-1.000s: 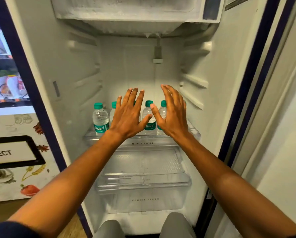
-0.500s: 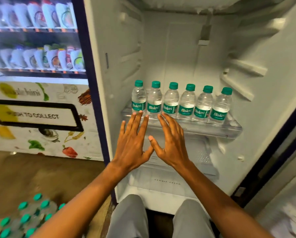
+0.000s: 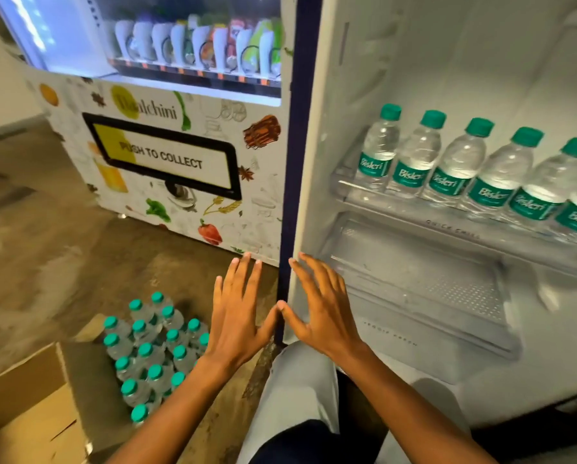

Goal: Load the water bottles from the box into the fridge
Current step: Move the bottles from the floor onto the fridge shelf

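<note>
Several clear water bottles with green caps point(image 3: 454, 169) stand in a row on the clear fridge shelf point(image 3: 447, 226) at the right. A pack of the same bottles point(image 3: 153, 349) sits on the floor at the lower left, beside a cardboard box point(image 3: 26, 413). My left hand point(image 3: 237, 316) and my right hand point(image 3: 317, 313) hover side by side with fingers spread, empty, in front of the fridge's left edge. Both are below the shelf and to the right of the floor bottles, with the thumbs nearly touching.
A vending machine point(image 3: 166, 155) with a "PUSH TO COLLECT" flap stands left of the fridge. Under the shelf are a clear tray and a drawer point(image 3: 424, 296). My knees point(image 3: 297, 396) are in front of the fridge base. Brown floor point(image 3: 39, 262) spreads at the left.
Both hands have drawn back from the shelf, down and to the left, still spread and empty. My view has swung left, bringing the floor bottles and the box into sight.
</note>
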Action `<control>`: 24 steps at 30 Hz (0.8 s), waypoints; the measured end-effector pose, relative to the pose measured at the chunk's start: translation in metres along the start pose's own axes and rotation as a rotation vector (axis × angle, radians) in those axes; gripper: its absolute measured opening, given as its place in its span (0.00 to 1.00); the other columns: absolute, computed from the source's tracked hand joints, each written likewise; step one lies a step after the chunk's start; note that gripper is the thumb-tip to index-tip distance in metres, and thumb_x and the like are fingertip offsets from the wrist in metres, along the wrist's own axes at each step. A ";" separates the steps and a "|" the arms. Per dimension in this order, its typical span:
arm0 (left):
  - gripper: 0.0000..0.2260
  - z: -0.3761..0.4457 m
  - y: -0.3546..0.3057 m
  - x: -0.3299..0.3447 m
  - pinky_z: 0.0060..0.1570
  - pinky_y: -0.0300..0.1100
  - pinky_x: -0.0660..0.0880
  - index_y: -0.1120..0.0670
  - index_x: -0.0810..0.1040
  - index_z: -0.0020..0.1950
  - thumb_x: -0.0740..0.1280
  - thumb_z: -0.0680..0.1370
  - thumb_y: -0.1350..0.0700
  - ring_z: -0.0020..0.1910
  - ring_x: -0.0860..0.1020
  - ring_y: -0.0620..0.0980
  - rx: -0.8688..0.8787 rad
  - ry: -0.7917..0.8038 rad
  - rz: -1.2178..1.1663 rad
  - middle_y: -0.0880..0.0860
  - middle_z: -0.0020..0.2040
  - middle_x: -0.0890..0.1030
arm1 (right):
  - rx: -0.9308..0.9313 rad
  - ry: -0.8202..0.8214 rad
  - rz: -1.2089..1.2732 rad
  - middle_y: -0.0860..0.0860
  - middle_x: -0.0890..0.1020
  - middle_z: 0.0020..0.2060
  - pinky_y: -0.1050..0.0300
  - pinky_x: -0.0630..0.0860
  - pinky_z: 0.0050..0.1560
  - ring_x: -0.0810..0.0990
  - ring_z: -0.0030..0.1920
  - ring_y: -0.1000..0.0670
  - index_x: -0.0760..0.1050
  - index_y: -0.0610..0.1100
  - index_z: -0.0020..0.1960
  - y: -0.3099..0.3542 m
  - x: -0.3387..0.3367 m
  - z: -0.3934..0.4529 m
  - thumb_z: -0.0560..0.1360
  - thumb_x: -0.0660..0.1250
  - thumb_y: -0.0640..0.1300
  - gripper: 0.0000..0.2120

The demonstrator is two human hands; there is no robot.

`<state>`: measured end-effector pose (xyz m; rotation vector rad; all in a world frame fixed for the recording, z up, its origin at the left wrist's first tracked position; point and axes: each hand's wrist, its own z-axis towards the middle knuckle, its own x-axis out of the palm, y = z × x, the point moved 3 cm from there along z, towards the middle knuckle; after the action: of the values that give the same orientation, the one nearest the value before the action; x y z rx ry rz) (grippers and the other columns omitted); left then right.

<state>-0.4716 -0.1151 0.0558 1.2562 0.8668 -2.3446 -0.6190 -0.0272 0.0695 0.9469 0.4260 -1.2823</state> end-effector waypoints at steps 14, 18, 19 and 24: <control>0.25 -0.110 0.170 0.049 0.49 0.52 0.77 0.55 0.77 0.66 0.60 0.75 0.41 0.54 0.77 0.60 -0.354 0.415 0.206 0.58 0.59 0.78 | -0.049 0.567 0.009 0.48 0.68 0.71 0.45 0.72 0.63 0.71 0.67 0.44 0.64 0.50 0.74 0.057 0.174 -0.007 0.76 0.66 0.53 0.29; 0.21 -0.129 0.194 0.049 0.48 0.49 0.75 0.51 0.77 0.66 0.67 0.76 0.45 0.51 0.77 0.58 -0.435 0.571 0.288 0.56 0.55 0.80 | -0.047 0.782 -0.010 0.48 0.67 0.71 0.44 0.69 0.66 0.69 0.67 0.42 0.66 0.48 0.73 0.069 0.210 -0.021 0.78 0.66 0.46 0.24; 0.21 -0.132 0.197 0.049 0.51 0.49 0.74 0.50 0.75 0.67 0.66 0.76 0.45 0.54 0.76 0.57 -0.449 0.613 0.287 0.56 0.56 0.79 | -0.047 0.834 -0.021 0.48 0.66 0.71 0.44 0.69 0.66 0.69 0.67 0.41 0.66 0.47 0.73 0.071 0.216 -0.024 0.78 0.65 0.44 0.24; 0.21 -0.140 0.206 0.055 0.54 0.49 0.74 0.50 0.72 0.70 0.64 0.77 0.49 0.58 0.75 0.57 -0.498 0.705 0.243 0.56 0.60 0.78 | -0.091 1.030 -0.039 0.45 0.68 0.70 0.41 0.72 0.64 0.70 0.66 0.38 0.68 0.46 0.72 0.087 0.247 -0.038 0.77 0.65 0.36 0.24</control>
<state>-0.3005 -0.1796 -0.1222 1.8334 1.3052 -1.3581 -0.4608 -0.1496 -0.1035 1.4830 1.2833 -0.7077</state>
